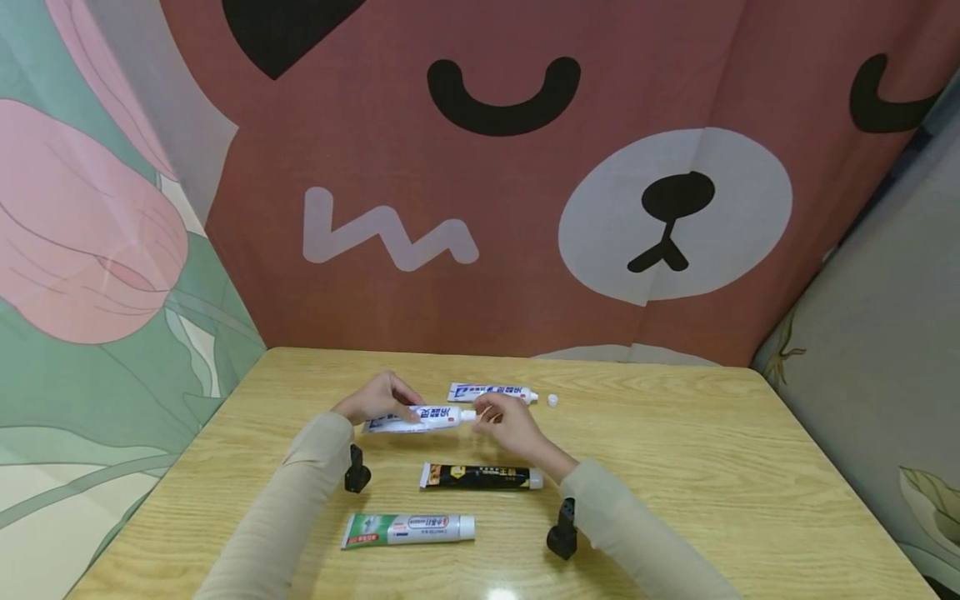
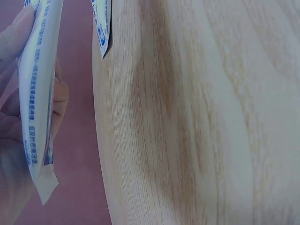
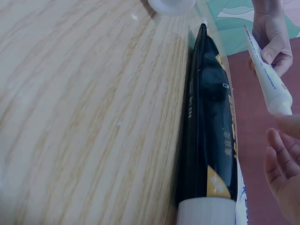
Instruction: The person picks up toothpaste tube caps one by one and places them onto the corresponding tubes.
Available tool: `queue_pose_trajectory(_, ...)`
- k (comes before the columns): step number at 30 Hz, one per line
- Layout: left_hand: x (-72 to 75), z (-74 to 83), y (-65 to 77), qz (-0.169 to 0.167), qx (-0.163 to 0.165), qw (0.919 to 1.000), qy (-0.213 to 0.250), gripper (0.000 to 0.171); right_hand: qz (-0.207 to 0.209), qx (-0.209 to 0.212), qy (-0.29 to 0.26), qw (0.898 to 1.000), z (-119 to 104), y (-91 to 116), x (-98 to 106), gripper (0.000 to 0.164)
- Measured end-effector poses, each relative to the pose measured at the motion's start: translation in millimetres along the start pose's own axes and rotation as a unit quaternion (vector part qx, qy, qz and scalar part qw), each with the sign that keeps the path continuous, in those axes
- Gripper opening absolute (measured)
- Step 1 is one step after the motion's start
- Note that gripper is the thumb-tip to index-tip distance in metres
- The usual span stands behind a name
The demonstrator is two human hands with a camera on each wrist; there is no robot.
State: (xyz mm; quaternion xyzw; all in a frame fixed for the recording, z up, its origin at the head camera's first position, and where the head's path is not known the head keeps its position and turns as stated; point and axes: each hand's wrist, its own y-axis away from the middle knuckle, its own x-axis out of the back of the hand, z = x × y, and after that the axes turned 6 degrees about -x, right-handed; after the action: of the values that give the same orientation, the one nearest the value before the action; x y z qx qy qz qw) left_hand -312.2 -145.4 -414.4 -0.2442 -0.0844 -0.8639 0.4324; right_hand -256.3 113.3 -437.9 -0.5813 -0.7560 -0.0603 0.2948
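My left hand (image 1: 386, 398) grips a white toothpaste tube (image 1: 435, 417) with blue lettering, thumb on its near side, and holds it above the table. In the left wrist view the tube's flat crimped end (image 2: 46, 183) points down. My right hand (image 1: 513, 427) is at the tube's other end, its thumb and fingertips pinching the white cap (image 1: 468, 415). The fingers partly hide that cap. A similar white tube (image 1: 491, 392) lies just behind, its nozzle bare, with a loose white cap (image 1: 552, 400) beside it.
A black toothpaste tube (image 1: 483, 477) with a white cap lies in front of my hands. Nearer still is a green and white tube (image 1: 408, 529). The wooden table (image 1: 675, 467) ends at a printed curtain (image 1: 510, 308).
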Motion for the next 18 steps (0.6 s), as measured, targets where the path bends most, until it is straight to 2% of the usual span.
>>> queue_pose_trajectory(7,-2.6,6.5,0.2,-0.006,0.001,0.9999,0.010,0.020,0.014,-0.030,0.008,0.999,0,0,-1,0.017)
queue_pose_trajectory(12,-3.6,26.0,6.7,-0.008,0.000,0.9998,0.017,0.020,0.005,-0.048,-0.012,0.999,-1,1,-1,0.014)
queue_pose_trajectory(14,-3.7,32.7,9.1,-0.006,-0.001,0.9999,0.015,0.020,0.001,-0.045,-0.017,0.999,-1,2,-1,0.014)
queue_pose_trajectory(18,-4.4,34.5,8.8,-0.005,-0.002,0.9999,0.015,0.019,-0.009,-0.032,-0.017,0.999,-1,2,0,0.014)
